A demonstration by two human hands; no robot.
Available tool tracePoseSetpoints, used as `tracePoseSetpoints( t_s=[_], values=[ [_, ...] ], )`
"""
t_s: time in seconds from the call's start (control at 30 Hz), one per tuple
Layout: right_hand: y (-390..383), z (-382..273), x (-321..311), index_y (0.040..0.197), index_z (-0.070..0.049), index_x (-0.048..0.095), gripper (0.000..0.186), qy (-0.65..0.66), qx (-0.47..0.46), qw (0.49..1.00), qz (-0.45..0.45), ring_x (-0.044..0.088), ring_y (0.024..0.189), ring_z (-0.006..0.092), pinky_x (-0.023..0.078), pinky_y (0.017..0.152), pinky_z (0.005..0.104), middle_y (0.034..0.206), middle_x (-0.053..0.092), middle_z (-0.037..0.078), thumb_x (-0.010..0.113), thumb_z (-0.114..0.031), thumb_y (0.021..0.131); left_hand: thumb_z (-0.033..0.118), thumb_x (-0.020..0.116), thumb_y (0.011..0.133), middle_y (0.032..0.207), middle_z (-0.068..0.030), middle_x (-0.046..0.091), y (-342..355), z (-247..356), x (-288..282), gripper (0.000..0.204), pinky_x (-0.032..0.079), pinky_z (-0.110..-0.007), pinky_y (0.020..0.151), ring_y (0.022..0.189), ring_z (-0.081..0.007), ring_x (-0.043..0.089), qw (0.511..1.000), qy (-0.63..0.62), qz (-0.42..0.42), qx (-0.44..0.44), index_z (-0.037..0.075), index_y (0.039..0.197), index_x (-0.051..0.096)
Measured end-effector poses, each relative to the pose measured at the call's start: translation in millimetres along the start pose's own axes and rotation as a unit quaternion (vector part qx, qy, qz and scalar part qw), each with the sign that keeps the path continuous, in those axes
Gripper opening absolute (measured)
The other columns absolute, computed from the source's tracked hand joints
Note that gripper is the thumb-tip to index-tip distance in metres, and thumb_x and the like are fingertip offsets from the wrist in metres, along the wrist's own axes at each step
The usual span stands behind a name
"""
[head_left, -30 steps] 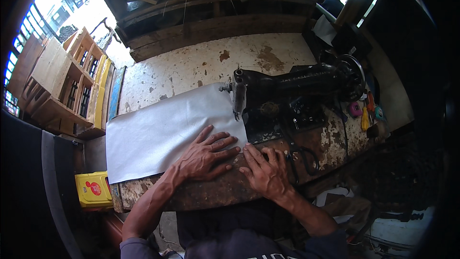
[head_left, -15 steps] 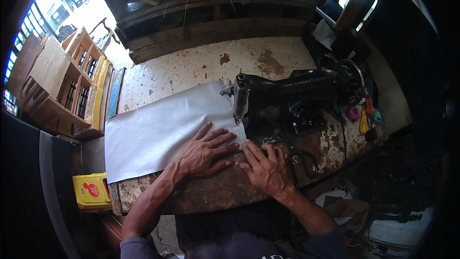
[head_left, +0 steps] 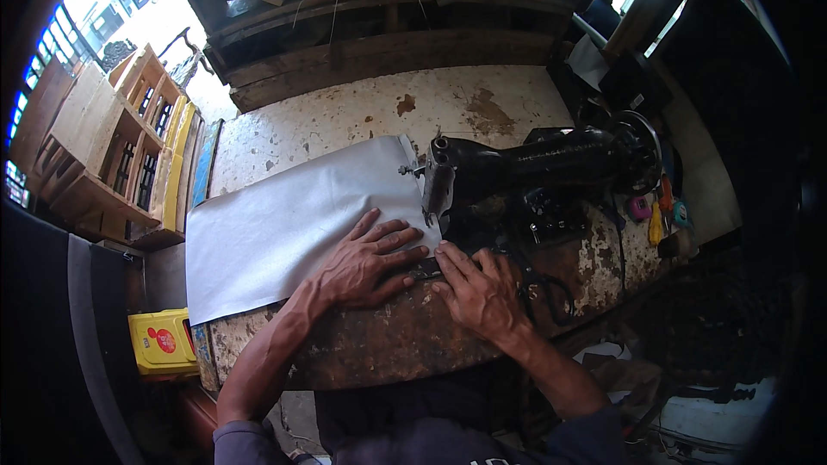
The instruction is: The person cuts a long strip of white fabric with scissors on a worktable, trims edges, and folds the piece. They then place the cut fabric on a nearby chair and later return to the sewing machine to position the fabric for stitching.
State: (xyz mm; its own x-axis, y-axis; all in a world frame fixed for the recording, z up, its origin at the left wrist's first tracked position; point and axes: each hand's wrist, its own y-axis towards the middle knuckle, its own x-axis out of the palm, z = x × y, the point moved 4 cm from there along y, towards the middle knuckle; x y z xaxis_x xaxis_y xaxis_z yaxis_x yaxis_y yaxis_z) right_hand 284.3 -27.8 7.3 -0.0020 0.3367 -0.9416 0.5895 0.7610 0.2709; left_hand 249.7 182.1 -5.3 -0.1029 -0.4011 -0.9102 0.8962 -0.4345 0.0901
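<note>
A silvery-grey sheet of material point(head_left: 276, 232) lies over the left part of the worn sewing table, its right edge under the needle end of a black sewing machine point(head_left: 534, 159). My left hand point(head_left: 366, 263) rests flat on the sheet's near right part, fingers spread. Close beside it, my right hand point(head_left: 478, 293) touches the sheet's near right corner with its stretched index finger; the thumb stands apart and the other fingers bend. Dark scissors point(head_left: 556, 297) lie right of that hand, partly hidden by it.
A pink tape measure point(head_left: 638, 208) and a yellow-handled tool point(head_left: 655, 222) lie at the table's right end. Wooden crates point(head_left: 129, 151) stand at the left, above a yellow container point(head_left: 162, 343). Along the back runs a wooden structure point(head_left: 388, 56).
The sheet has shifted slightly away from me under the machine, and both hands have moved a little forward with it. The view has also moved slightly.
</note>
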Motion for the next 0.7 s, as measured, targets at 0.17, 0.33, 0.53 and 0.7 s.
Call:
tracePoseSetpoints(
  t_s=[0.17,0.33,0.53,0.7],
  values=[
    [8,6,-1,0.128,-0.008,0.073,0.044,0.018,-0.016,1.0,0.016,0.062,0.091,0.0245,0.051,0.08,0.0399,0.138,0.067,0.0,0.077,-0.027,0.089,0.043,0.06,0.101,0.157,-0.0096,0.052,3,-6,-2,0.048,0.017,-0.06,0.13,0.149,-0.0325,0.042,1.0,0.001,-0.003,0.0,0.023,0.144,0.064],
    [10,9,2,0.131,-0.007,0.071,0.044,0.029,-0.016,0.999,0.008,0.061,0.093,0.0269,0.051,0.082,0.0427,0.14,0.065,0.001,0.074,-0.027,0.092,0.044,0.06,0.101,0.157,-0.0102,0.053,5,-9,-3,0.048,0.016,-0.06,0.13,0.149,-0.0327,0.042,1.0,0.006,0.002,0.001,0.023,0.144,0.064],
    [11,11,6,0.134,-0.008,0.07,0.046,0.035,-0.005,0.999,-0.001,0.062,0.094,0.0287,0.052,0.083,0.0449,0.143,0.063,0.002,0.073,-0.028,0.093,0.043,0.06,0.101,0.157,-0.0109,0.053,7,-12,-3,0.048,0.016,-0.06,0.13,0.15,-0.0333,0.041,1.0,0.003,0.001,-0.003,0.022,0.144,0.064],
    [13,13,8,0.136,-0.008,0.069,0.048,0.028,-0.003,1.0,-0.004,0.063,0.095,0.03,0.052,0.084,0.0449,0.144,0.063,0.003,0.074,-0.029,0.093,0.042,0.06,0.101,0.156,-0.0111,0.053,10,-16,-6,0.048,0.017,-0.06,0.13,0.15,-0.0337,0.041,1.0,0.012,-0.005,-0.003,0.02,0.143,0.064]
  ],
)
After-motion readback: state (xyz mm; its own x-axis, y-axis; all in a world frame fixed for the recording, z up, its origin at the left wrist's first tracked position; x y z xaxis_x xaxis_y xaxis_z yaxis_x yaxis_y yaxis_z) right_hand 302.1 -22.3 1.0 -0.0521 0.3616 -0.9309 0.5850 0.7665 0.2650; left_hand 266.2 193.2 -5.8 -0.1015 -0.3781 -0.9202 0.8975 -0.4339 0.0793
